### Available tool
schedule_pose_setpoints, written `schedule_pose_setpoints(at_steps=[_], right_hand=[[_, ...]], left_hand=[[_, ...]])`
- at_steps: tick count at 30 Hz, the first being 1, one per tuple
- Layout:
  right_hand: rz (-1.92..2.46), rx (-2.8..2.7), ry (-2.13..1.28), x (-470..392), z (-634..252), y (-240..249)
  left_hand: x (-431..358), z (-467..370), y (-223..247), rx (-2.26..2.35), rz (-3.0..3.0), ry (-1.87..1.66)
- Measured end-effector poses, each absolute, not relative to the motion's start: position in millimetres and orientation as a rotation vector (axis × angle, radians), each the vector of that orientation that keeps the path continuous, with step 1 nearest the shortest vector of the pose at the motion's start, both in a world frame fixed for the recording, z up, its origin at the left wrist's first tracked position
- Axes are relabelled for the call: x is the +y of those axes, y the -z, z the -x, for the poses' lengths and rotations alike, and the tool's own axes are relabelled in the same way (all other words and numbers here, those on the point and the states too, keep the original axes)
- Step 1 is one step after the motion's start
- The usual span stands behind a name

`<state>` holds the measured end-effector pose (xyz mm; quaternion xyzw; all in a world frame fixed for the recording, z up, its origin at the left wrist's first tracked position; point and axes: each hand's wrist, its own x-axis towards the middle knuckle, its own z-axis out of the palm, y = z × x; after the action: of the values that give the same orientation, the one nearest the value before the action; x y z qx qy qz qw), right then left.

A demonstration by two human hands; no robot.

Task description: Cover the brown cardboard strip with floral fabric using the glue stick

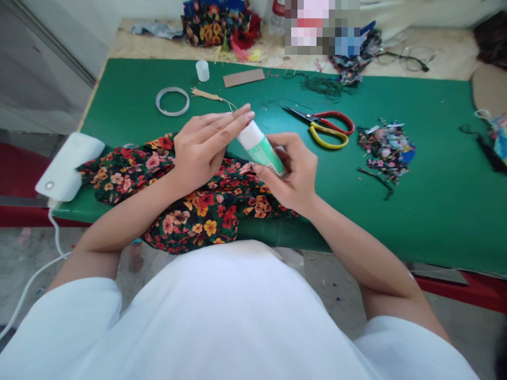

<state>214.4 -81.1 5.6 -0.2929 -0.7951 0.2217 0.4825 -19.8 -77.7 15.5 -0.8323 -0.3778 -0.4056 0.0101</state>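
My right hand [295, 174] grips a glue stick [259, 145] with a green label and white top, tilted up to the left. My left hand [206, 145] rests against its white end, fingers stretched over the tip. Both hands hover over a dark floral cloth [190, 206] that lies on the green table cover [435, 184] and hangs over the near edge.
Red and yellow scissors [327, 126] lie right of my hands, with a heap of fabric scraps [386, 150] beyond. A tape ring [172, 101], a small white cap [202, 70], a brown card strip [243, 77] and a tassel [208, 95] lie farther back. A white device [65, 166] sits at left.
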Motion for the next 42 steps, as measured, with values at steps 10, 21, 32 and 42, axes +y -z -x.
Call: schedule_pose_setpoints(at_steps=[10, 21, 32, 42], right_hand=[[0.789, -1.878, -0.67, -79, -218, -5], [0.848, -1.614, -1.133, -82, -216, -20], [0.711, -1.318, -1.066, -61, -219, -20], [0.778, -1.426, -1.046, -42, -225, -2]], left_hand=[[-61, 30, -15, -1.221, 2.705, 1.268], [-56, 39, -14, -1.276, 2.721, 1.209], [-63, 27, -15, -1.282, 2.705, 1.3], [-75, 11, -16, -1.573, 2.772, 2.007]])
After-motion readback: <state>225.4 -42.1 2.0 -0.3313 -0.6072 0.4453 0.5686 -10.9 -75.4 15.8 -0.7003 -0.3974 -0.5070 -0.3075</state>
